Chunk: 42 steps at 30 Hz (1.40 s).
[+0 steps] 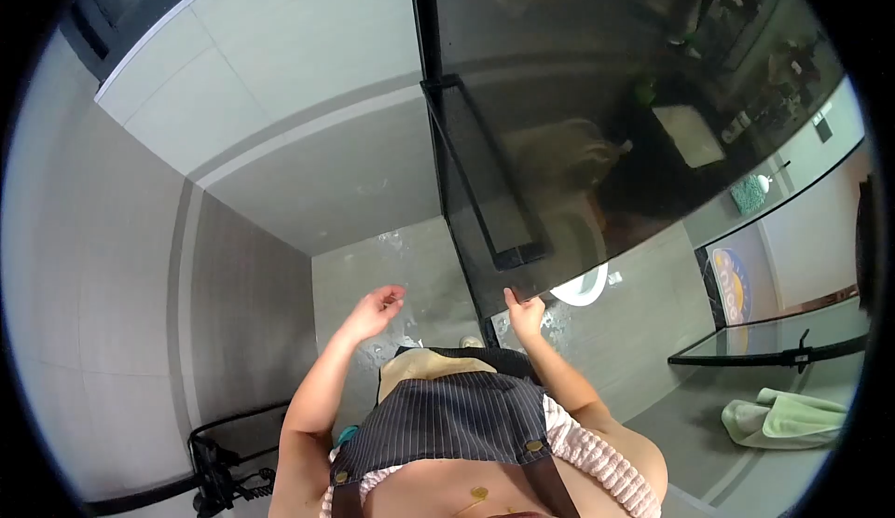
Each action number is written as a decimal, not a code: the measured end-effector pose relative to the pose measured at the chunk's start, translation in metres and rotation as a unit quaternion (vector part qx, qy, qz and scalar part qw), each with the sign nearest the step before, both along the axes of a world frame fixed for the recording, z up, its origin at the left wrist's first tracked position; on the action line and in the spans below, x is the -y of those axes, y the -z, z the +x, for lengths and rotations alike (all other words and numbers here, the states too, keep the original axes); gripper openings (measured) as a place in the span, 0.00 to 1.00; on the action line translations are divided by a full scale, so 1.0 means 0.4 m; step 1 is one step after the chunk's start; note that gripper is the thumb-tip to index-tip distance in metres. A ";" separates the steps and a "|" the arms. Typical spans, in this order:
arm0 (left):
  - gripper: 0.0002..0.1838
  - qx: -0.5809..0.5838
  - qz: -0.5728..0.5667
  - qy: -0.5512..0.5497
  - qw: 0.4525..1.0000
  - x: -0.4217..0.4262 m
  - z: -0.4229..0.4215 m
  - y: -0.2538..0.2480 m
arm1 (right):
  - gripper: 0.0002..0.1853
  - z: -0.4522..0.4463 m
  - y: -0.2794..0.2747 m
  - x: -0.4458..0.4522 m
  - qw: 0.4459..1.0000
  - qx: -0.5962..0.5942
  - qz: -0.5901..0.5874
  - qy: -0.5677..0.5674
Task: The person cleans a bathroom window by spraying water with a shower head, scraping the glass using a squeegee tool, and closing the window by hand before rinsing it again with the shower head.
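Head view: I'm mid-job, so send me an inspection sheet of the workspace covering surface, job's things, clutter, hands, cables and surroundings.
Surface: grey floor with whitish patches; whether foam or water, cannot tell.
Job's things: dark glass panel, reflective, with a black rectangular handle.
Clutter: pale green cloth at the right; its support is unclear.
Hands: left hand holds nothing visible, fingers loosely curled; right hand at the panel's near edge, thumb against it, firmness of grip unclear.
Cables: coiled black cord or hose, lower left.
Surroundings: grey tiled walls; white rounded fixture partly behind the panel.
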State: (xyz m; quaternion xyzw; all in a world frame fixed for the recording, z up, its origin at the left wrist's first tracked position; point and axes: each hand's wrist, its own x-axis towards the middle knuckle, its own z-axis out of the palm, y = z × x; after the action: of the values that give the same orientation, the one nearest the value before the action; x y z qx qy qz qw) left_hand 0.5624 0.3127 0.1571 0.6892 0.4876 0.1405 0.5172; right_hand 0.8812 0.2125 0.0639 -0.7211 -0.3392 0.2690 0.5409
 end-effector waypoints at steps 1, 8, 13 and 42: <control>0.14 0.009 -0.024 0.008 1.000 -0.016 0.002 -0.010 | 0.12 0.001 0.007 0.000 1.000 0.025 0.003 -0.004; 0.13 0.008 0.006 0.047 0.999 -0.192 -0.079 0.034 | 0.09 -0.027 -0.039 -0.016 0.997 0.074 0.033 0.015; 0.18 0.079 0.038 0.090 0.992 -0.381 -0.036 0.073 | 0.17 -0.011 -0.099 0.009 0.996 0.005 0.007 -0.093; 0.16 0.269 -0.180 -0.051 0.945 -0.109 0.493 -0.112 | 0.19 -0.145 -0.529 0.317 0.884 0.269 0.280 0.262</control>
State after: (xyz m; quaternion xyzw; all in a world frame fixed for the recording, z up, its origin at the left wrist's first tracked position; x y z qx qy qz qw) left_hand 0.7595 0.3563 0.2018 0.4950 0.3822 0.2566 0.7369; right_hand 0.8232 0.0858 0.2756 -0.6469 -0.3314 -0.1927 0.6592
